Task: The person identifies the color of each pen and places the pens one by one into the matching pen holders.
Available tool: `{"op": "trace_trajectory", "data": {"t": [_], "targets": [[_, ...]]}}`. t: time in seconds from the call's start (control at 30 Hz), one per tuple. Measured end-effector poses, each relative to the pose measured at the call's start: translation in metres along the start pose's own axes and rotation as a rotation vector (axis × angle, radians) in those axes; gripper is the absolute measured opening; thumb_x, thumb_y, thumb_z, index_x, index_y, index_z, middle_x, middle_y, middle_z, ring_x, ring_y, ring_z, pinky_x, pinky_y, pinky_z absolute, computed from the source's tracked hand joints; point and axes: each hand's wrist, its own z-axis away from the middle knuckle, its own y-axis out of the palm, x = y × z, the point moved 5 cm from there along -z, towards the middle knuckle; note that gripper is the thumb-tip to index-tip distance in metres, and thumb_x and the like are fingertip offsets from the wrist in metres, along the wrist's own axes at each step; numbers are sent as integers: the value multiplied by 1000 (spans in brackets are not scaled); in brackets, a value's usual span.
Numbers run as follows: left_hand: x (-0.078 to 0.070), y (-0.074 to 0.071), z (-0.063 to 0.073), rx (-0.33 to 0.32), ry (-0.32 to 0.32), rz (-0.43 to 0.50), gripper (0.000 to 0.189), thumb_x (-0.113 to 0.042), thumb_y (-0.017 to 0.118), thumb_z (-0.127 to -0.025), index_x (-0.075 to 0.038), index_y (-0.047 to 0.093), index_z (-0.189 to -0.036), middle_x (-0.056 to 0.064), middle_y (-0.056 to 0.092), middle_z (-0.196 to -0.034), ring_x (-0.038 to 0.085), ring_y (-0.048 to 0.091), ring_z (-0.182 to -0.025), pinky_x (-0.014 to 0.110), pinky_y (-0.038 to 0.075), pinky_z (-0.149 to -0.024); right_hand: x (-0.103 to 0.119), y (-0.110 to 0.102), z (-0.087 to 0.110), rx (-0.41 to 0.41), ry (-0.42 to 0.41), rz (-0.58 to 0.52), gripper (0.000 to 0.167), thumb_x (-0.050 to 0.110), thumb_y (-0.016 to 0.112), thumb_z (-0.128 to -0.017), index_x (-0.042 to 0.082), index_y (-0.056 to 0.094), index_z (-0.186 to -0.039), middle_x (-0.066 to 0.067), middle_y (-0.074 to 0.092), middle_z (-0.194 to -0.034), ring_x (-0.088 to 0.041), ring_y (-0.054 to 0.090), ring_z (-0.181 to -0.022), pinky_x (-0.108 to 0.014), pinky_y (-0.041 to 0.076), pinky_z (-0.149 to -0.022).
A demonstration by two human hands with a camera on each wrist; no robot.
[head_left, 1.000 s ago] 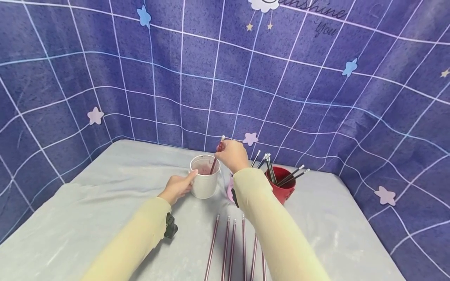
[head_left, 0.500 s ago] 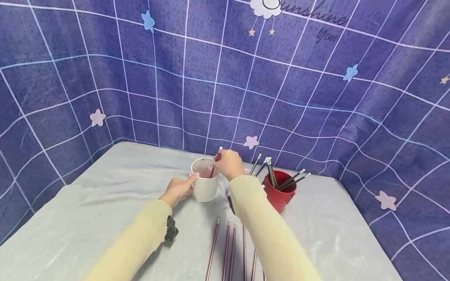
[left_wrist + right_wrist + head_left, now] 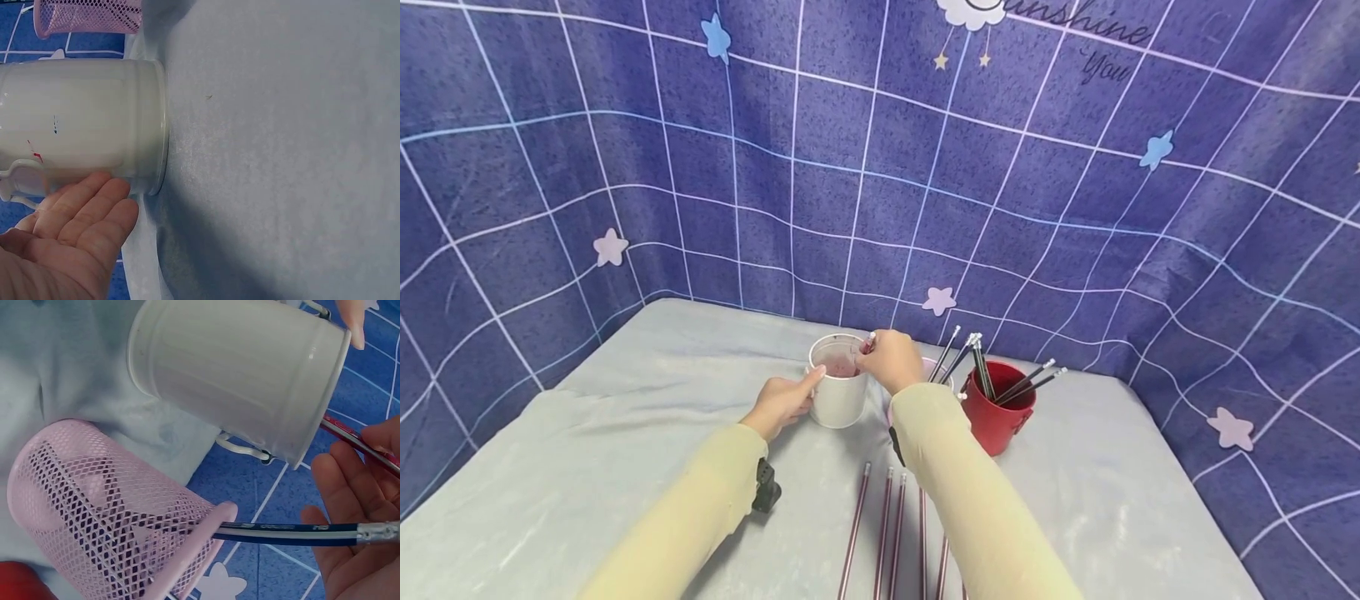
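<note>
Lower into the bucket than a second ago, the slim dark-red pencil with a white-tipped end (image 3: 350, 439) leans at the right inside wall, pinched between the thumb and fingers of my right hand (image 3: 891, 360). With my left hand (image 3: 781, 406) I hold the round glossy white bucket (image 3: 837, 403) from its left side, thumb at the rim. Just right of it stands a pink metal-mesh cup (image 3: 87, 487) with dark pencils in it; farther right, a round red bucket (image 3: 987, 427) holds more. Nearer me, a row of long dark-red pencils (image 3: 853, 533) lies on the grey cloth-covered surface (image 3: 625, 483).
</note>
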Motion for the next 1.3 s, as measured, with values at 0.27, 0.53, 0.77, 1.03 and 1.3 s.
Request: {"op": "trace_trajectory", "data": {"t": [0.27,0.53,0.77,1.03,1.3], "targets": [[-1,4,1,16,6,5,79,-51,55,-93,21,46,-125,35,55,-120,44,52,-118,52,43,-100,-6,-12,-1,-18,26,-32,8,16,74,-75,9,71,-78,-3,69,-75,-21,63,-71,-34,54,-66],[5,13,3,43,7,-10,79,-49,53,-95,23,43,-126,37,53,-121,46,50,-118,54,41,-101,-22,-40,4,-51,10,-18,19,25,72,-78,8,75,-87,-4,73,-86,-24,68,-82,-37,55,-74],[1,5,1,36,-2,-3,82,-52,53,-94,22,41,-128,36,53,-122,45,50,-120,51,42,-101,-34,-70,16,-34,-43,79,19,20,69,-77,7,74,-90,-3,73,-85,-22,68,-81,-38,54,-73],[-2,-8,2,63,19,-21,82,-52,50,-95,22,41,-128,37,50,-125,45,48,-121,53,40,-103,-32,-68,42,208,-342,195,11,11,70,-77,8,72,-87,2,69,-73,-13,62,-68,-28,53,-67],[-2,0,-1,73,27,-10,78,-50,50,-96,21,43,-128,37,51,-124,45,49,-120,54,40,-102,-34,-70,84,283,-576,344,8,16,72,-78,16,71,-86,9,67,-74,-8,62,-67,-24,52,-64]]}}
